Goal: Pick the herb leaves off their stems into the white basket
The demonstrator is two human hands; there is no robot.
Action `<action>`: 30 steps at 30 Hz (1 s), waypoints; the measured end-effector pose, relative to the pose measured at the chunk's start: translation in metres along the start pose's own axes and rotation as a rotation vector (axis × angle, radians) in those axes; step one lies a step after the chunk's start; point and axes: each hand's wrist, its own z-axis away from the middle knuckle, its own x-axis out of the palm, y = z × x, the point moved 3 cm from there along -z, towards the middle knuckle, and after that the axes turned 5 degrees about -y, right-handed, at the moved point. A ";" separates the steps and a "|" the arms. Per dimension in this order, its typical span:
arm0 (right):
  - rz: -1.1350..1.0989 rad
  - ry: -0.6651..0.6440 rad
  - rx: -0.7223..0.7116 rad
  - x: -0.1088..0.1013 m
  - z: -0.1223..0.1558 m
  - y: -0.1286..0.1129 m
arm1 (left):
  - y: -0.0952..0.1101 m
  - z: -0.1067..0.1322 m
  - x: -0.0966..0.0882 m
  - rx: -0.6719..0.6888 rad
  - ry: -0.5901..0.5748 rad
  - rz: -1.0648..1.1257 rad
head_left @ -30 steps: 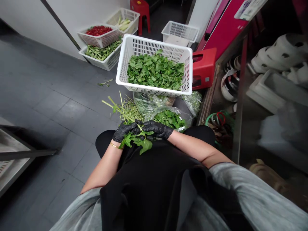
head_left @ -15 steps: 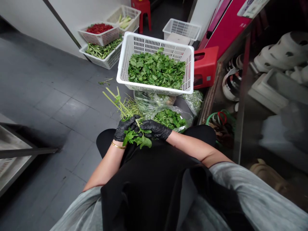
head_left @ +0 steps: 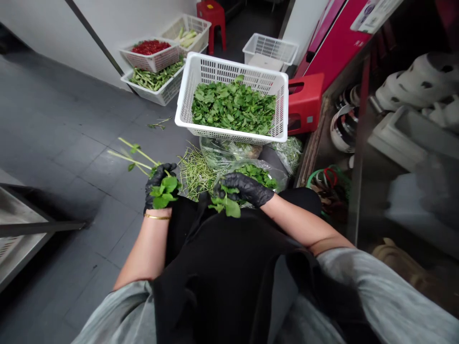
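My left hand [head_left: 156, 187], in a black glove, is closed around several leafy green stems [head_left: 138, 155] whose bare ends point up and left. Their leaves hang out over the wrist side. Apart from it, my right hand [head_left: 247, 187], gloved too, grips a small sprig of green leaves [head_left: 229, 205] above my lap. Between the hands, a heap of thin stripped stems [head_left: 195, 172] lies on the floor. Beyond my right hand is an open clear plastic bag [head_left: 281, 179] of leafy greens [head_left: 256, 174]. A white basket [head_left: 229, 134] of picked leaves [head_left: 233, 105] stands in front.
Behind, at the left, white baskets hold red chillies [head_left: 150, 47], green beans [head_left: 156, 76] and pale vegetables [head_left: 187, 37]. A red stool [head_left: 308, 102] lies beside the large basket. Metal shelving [head_left: 360, 143] with containers runs along the right; a steel table [head_left: 32, 229] stands left.
My hands have moved apart, left hand going left with the stems. The sprig in my right hand is now separate from them.
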 end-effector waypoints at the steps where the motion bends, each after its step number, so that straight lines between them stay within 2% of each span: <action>1: -0.036 0.078 -0.051 -0.003 -0.002 -0.002 | -0.002 0.004 0.002 -0.039 -0.013 -0.017; 4: -0.123 0.195 -0.175 -0.004 -0.016 -0.005 | -0.023 0.026 0.021 -0.237 -0.079 -0.070; 5: -0.141 0.201 -0.198 -0.002 -0.021 -0.004 | -0.030 0.033 0.029 -0.255 -0.092 -0.083; 9: -0.177 0.239 -0.220 0.008 -0.033 0.005 | -0.044 0.048 0.051 -0.179 -0.161 -0.171; 13: -0.111 0.277 -0.284 0.010 -0.038 0.014 | -0.050 0.048 0.055 -0.301 -0.244 -0.119; 15: -0.039 0.257 -0.297 0.001 -0.042 0.014 | -0.053 0.047 0.051 -0.359 -0.246 -0.083; 17: 0.068 0.270 -0.316 -0.017 -0.044 0.007 | -0.054 0.048 0.045 -0.429 -0.226 -0.061; 21: 0.198 0.503 -0.424 -0.057 -0.038 -0.014 | -0.052 0.051 0.034 -0.488 -0.198 -0.026; 23: 0.243 0.463 -0.379 -0.055 -0.035 -0.013 | -0.054 0.052 0.035 -0.481 -0.207 0.006; 26: 0.347 0.258 -0.304 -0.030 -0.039 0.007 | -0.061 0.048 0.041 -0.387 -0.205 -0.007; 28: 0.371 0.217 -0.339 -0.017 -0.044 0.018 | -0.065 0.045 0.043 -0.280 -0.186 -0.061; 30: 0.365 0.225 -0.369 -0.015 -0.047 0.023 | -0.067 0.043 0.043 -0.231 -0.174 -0.108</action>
